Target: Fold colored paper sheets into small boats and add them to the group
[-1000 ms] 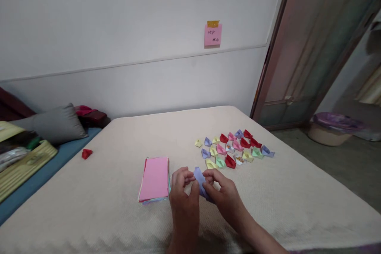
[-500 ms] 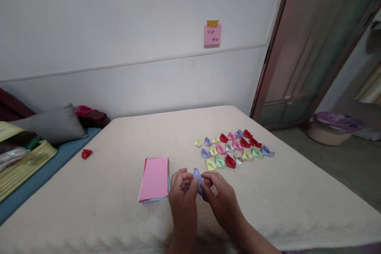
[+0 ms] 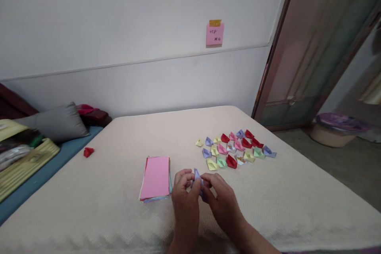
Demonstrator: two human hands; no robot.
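A small folded piece of lavender paper is pinched between both hands above the cloth-covered surface. My left hand closes on its left side with thumb and fingers. On the other side, my right hand grips it, and the fingers hide most of its lower part. Just left of my left hand lies a stack of coloured paper sheets, pink on top. Beyond my right hand stand several folded paper boats in rows, in red, pink, yellow, green, lavender and patterned white.
A red folded paper piece lies alone near the left edge. A grey cushion and a bamboo mat are further left. The white wall behind bears a pink note. A covered tub stands on the floor at right.
My fingers have shifted slightly on the lavender paper, which now shows narrower between the thumbs. The whole view has moved a little; the stack and boats stay in place.
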